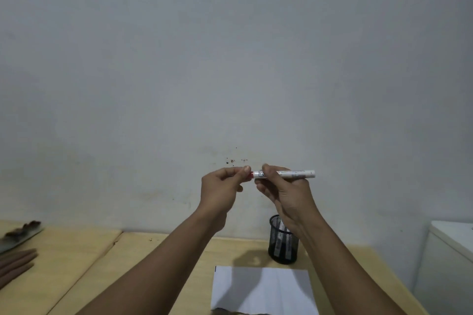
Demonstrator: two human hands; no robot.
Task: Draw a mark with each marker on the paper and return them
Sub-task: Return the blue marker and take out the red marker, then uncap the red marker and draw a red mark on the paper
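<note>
Just below the centre of the frame, you hold a white marker [289, 174] up in front of the pale wall [230, 59], well above the table [158, 250]. Its long axis runs almost level across the picture, its plain white end pointing to the right of the frame and its red end pointing left. Your right hand [286, 194] wraps the barrel, fingers curled snugly round it, with the printed label showing on either side of your grip. Your left hand [221, 188] meets the marker at its red end, thumb and fingertips pinched narrowly over that end; whether they grip a cap or only the tip you cannot tell, since the fingers hide it. A small band of red shows between the two hands.

Lower in the frame, a sheet of white paper [263, 289] lies flat on the light wooden table, between your forearms, with shadows of your arms across it. Just beyond the paper's far right corner stands a black mesh pen holder [281, 245], upright, partly behind your right wrist, with more white markers [280, 244] standing inside it. At the lower left edge lie some brownish objects [15, 261], too blurred to name. A white cabinet [450, 263] sits at the lower right.
</note>
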